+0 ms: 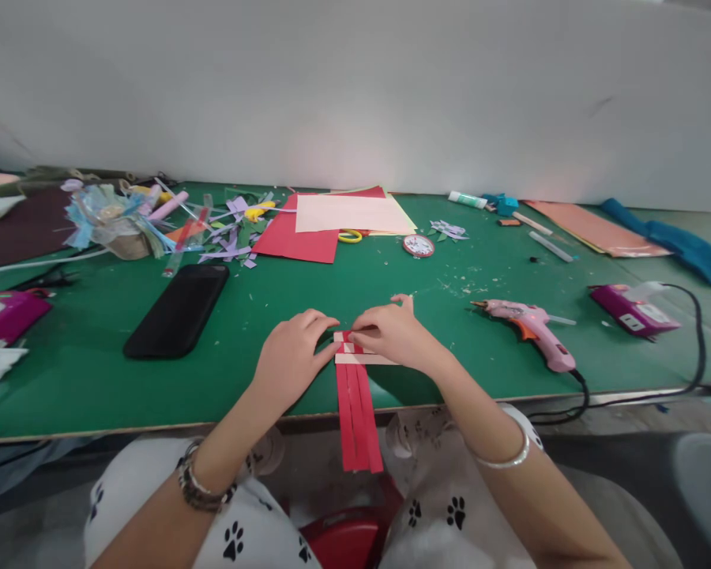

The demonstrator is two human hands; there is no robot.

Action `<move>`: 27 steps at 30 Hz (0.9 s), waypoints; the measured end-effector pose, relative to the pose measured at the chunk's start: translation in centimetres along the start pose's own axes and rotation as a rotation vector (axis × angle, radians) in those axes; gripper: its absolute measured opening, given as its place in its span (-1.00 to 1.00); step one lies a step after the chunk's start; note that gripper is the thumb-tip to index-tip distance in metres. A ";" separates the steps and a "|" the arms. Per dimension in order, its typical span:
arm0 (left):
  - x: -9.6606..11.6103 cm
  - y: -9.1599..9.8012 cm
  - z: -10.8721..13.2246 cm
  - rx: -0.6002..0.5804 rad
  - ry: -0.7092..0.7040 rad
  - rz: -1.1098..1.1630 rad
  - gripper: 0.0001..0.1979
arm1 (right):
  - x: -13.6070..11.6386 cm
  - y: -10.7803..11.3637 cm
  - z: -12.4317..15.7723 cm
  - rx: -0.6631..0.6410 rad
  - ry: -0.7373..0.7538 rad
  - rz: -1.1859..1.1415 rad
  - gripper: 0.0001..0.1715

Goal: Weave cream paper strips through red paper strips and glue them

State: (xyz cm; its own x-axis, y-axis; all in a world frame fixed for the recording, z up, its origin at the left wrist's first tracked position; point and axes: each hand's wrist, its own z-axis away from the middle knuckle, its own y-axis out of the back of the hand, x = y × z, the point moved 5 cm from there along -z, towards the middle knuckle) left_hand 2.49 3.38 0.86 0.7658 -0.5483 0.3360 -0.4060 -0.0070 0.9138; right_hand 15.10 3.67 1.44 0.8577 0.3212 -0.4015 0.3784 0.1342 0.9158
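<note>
Red paper strips (359, 415) run side by side from the table's front edge and hang over it. Pale pink strips (361, 359) cross them near the top, forming a small woven patch. My left hand (293, 352) is at the patch's left side, thumb and index finger apart, the thumb tip touching its edge. My right hand (394, 336) rests over the right part of the patch, its fingertips pressed together on the strips and partly hiding them; the little finger sticks out.
A black phone (178, 310) lies at left. A pink glue gun (530, 325) and purple power adapter (633, 308) are at right, with a black cable. Red paper (302, 243), pale sheets, yellow-handled scissors (349, 235) and purple scraps (231, 237) lie further back.
</note>
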 end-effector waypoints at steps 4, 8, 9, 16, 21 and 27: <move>0.2 -0.5 0.0 -0.047 -0.023 -0.019 -0.85 | -0.2 -0.1 -0.3 -0.042 -0.004 -0.001 -0.84; 0.3 -0.7 -0.1 -0.069 -0.006 -0.038 -0.87 | -0.1 0.2 -0.3 -0.096 -0.031 -0.021 -0.84; 0.3 -0.7 -0.1 -0.074 -0.004 -0.040 -0.87 | 0.1 0.4 -0.2 -0.108 -0.035 -0.019 -0.83; 0.5 -0.8 -0.1 -0.082 -0.010 -0.036 -0.87 | 2.5 1.7 1.0 -0.060 -0.154 0.016 -0.89; 0.6 -0.8 0.0 -0.006 -0.067 -0.008 -0.85 | 2.8 2.3 2.1 0.163 -0.099 0.256 -0.86; 1.1 -1.4 0.0 -0.051 -0.195 0.010 -0.83 | 0.7 1.0 3.6 0.077 0.130 0.135 -0.88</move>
State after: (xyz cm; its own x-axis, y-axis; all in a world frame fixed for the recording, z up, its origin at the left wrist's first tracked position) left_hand 3.87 2.78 -0.10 0.6489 -0.6996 0.2990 -0.3832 0.0390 0.9229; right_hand 17.30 0.70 2.08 0.8523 0.4501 -0.2665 0.2931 0.0111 0.9560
